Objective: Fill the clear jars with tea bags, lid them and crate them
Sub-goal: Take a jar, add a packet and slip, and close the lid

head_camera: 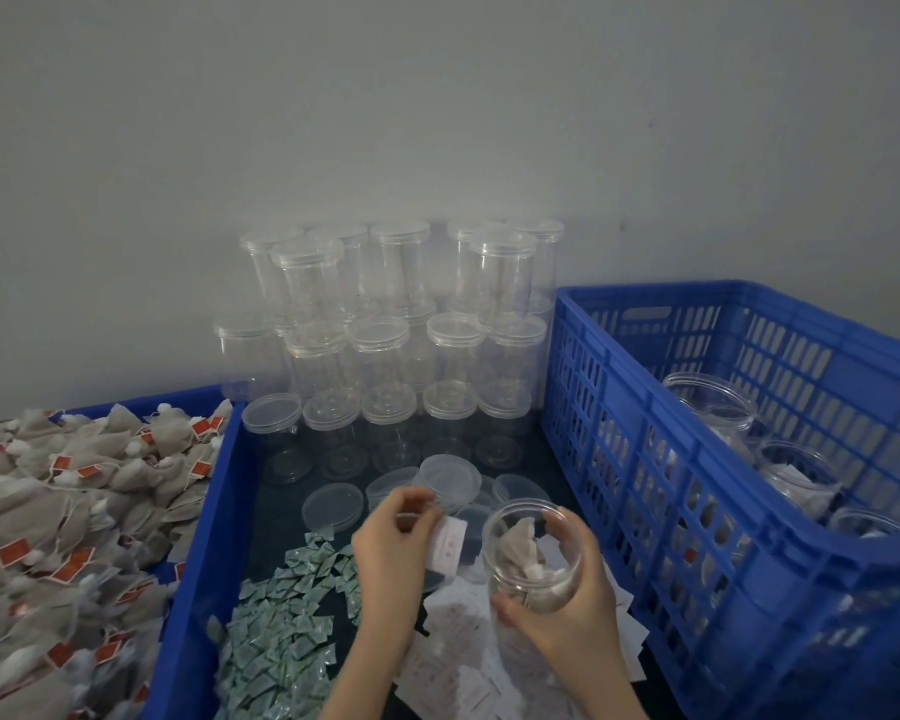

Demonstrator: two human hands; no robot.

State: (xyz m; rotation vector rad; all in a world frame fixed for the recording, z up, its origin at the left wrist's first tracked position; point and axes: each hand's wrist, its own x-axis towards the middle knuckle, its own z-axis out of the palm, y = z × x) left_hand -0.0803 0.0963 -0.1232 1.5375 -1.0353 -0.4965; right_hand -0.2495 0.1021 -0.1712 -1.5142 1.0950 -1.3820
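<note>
Hands observed beside the blue crate [645,459]: our right hand [567,610] grips a part-filled clear jar [533,556]; our left hand [393,543] pinches a white sachet [450,545].

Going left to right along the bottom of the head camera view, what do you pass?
Tea bag pile → green sachets → left hand pinching a white packet → right hand gripping the open jar → blue crate.

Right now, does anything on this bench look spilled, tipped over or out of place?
Nothing stands out. The right hand holds an open jar of tea bags, the left hand pinches a white packet, and loose lids lie flat nearby.
</note>
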